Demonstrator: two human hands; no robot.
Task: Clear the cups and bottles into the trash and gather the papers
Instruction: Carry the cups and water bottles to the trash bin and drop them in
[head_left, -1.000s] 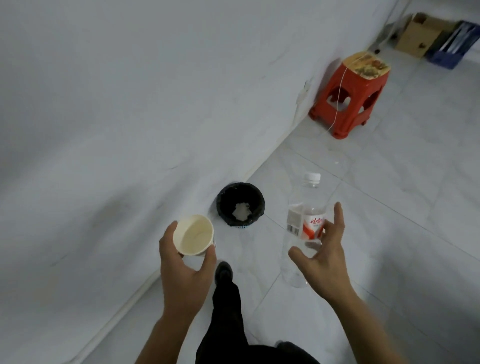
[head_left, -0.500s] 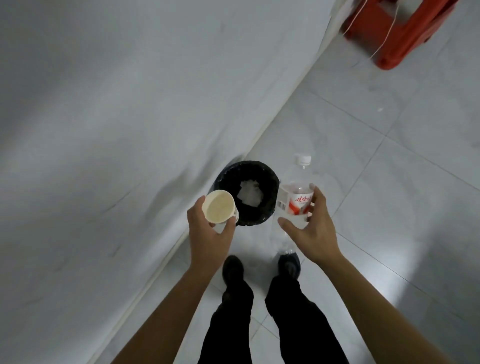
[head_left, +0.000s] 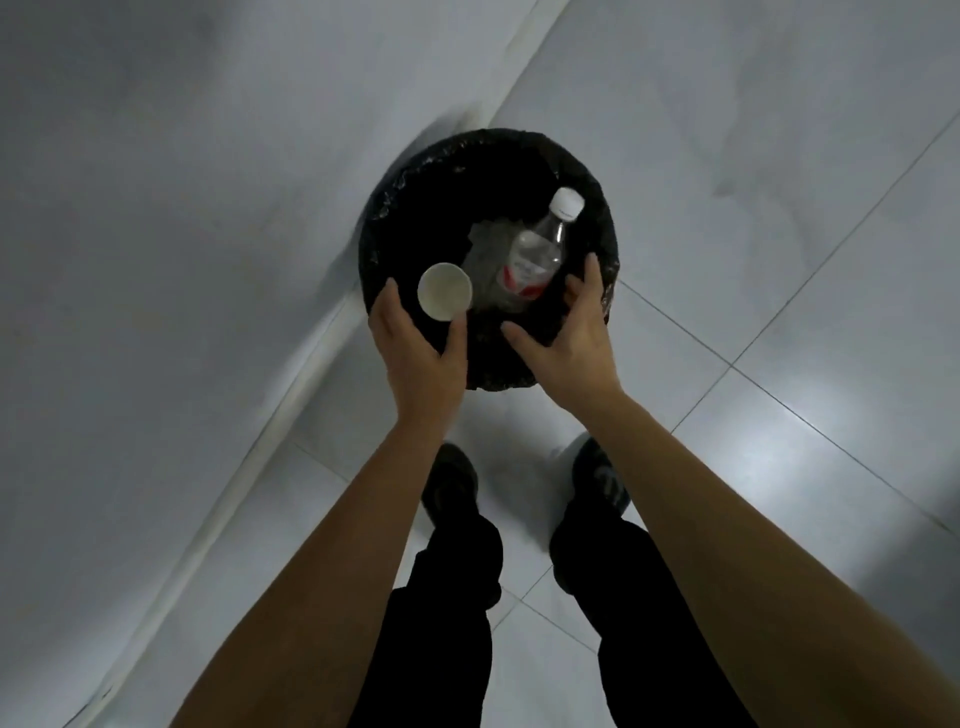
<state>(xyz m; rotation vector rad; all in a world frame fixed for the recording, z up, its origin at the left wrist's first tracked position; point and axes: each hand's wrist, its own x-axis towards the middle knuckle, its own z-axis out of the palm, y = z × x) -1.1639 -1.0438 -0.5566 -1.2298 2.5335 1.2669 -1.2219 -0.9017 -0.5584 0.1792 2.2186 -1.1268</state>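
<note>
Grey tile floor (head_left: 779, 260) on the right, pale wall (head_left: 156, 260) on the left, with the skirting running diagonally between them. View is straight down.

Trash bin (head_left: 415, 171): round, black liner, standing on the floor right against the wall. Something pale and crumpled (head_left: 488, 239) lies at the bottom; can't tell what it is.

Person's black trousers (head_left: 441, 623) and dark shoes (head_left: 449, 483) are at the bottom centre, toes just short of the bin. Both bare forearms reach out over its near rim.

Right hand (head_left: 571, 348): above the near-right part of the bin, fingers straight and spread, thumb out, holding nothing. There is a visible gap to the bottle.

Left hand (head_left: 421, 358): above the near-left rim, back of the hand facing the camera. The thumb tip sits at the cup's edge, and there is a gap on the finger side. Can't tell whether it has any grip on the cup.

Bottle (head_left: 535, 254): clear plastic with a red-and-white label, inside the bin. It is tilted, base down and its white cap (head_left: 566, 203) toward the far-right wall of the liner.

Cup (head_left: 445, 291): off-white paper, mouth up, within the bin opening on the near-left side. It sits between the left thumb and fingers, just left of the bottle.
</note>
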